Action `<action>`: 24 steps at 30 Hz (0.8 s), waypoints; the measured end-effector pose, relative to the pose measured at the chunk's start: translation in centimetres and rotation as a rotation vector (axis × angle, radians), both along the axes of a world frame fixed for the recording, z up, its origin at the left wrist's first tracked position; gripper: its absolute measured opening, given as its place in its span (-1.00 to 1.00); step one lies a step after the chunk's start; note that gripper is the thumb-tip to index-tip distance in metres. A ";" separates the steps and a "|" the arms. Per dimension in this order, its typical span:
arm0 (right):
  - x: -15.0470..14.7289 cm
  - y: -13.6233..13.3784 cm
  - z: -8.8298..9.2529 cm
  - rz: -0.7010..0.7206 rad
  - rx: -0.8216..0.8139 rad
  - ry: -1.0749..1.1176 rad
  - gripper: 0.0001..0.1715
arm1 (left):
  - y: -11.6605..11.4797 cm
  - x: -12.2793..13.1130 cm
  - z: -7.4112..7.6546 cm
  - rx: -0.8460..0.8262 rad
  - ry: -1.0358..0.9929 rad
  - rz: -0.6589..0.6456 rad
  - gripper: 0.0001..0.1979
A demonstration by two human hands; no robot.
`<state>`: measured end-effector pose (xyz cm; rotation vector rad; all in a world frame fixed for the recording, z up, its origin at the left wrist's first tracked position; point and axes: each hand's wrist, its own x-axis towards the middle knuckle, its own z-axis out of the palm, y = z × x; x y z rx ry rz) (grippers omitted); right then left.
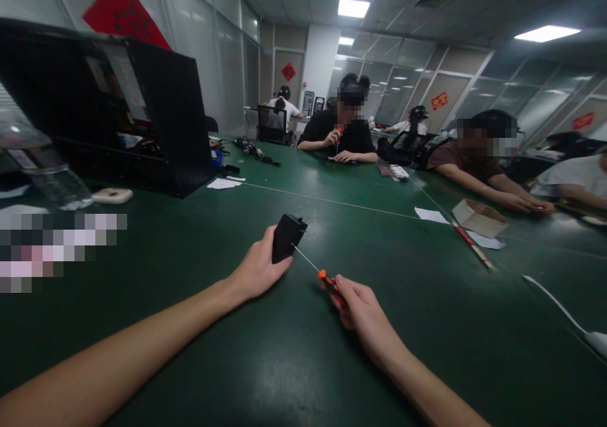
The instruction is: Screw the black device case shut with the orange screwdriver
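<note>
My left hand is closed around a small black box-shaped device, which it holds tilted above the green table. Small parts stick out at the device's upper right edge. An orange-and-black screwdriver is gripped by its handle in my right hand. Its thin metal shaft points up and left, and the tip meets the device's right side. Whether the tip sits in a screw is too small to tell.
A large black open-fronted case stands at the left beside a clear plastic bottle. On the green table, a small cardboard box and a red stick lie to the right. Across it sits a person holding a screwdriver.
</note>
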<state>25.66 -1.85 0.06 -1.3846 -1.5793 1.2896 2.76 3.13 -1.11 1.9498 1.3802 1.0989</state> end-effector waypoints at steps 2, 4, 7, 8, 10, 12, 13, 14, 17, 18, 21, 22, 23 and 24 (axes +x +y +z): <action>0.2 -0.2 -0.2 0.040 -0.147 0.141 -0.44 | 0.0 0.0 0.0 0.009 0.029 -0.020 -0.44; 0.6 -0.2 -0.1 0.091 -0.266 0.289 -0.52 | 0.0 0.0 0.0 0.014 0.038 -0.038 -0.44; 1.0 0.0 -0.1 0.146 -0.283 0.377 -0.58 | -0.1 0.0 -0.1 0.031 0.035 -0.040 -0.45; 1.0 0.1 -0.1 0.156 -0.270 0.371 -0.59 | -0.1 0.0 -0.2 0.036 0.038 -0.043 -0.45; 1.0 0.1 -0.2 0.162 -0.239 0.338 -0.58 | -0.2 0.0 -0.3 0.041 0.052 -0.070 -0.44; 0.9 -0.1 -0.3 0.145 -0.200 0.296 -0.56 | -0.2 0.0 -0.3 0.039 0.067 -0.109 -0.43; 0.8 -0.2 -0.3 0.125 -0.178 0.275 -0.55 | -0.3 0.0 -0.3 0.036 0.071 -0.126 -0.43; 0.8 -0.3 -0.3 0.105 -0.158 0.250 -0.55 | -0.3 0.1 -0.3 0.031 0.072 -0.137 -0.43; 0.6 -0.6 -0.2 0.077 -0.121 0.181 -0.56 | -0.4 0.1 -0.2 0.008 0.067 -0.149 -0.44; 0.6 -0.6 -0.2 0.076 -0.116 0.172 -0.52 | -0.4 0.1 -0.1 0.002 0.065 -0.151 -0.44; 0.4 -0.6 -0.2 0.062 -0.095 0.152 -0.43 | -0.4 0.1 -0.1 -0.002 0.058 -0.152 -0.44; 0.4 -0.7 -0.2 0.061 -0.084 0.143 -0.43 | -0.4 0.0 0.0 -0.002 0.056 -0.151 -0.44; 0.4 -0.7 -0.2 0.067 -0.071 0.136 -0.45 | -0.4 0.0 0.0 -0.002 0.056 -0.149 -0.44; 0.4 -0.7 -0.2 0.079 -0.058 0.134 -0.48 | -0.4 0.0 0.0 -0.003 0.057 -0.148 -0.44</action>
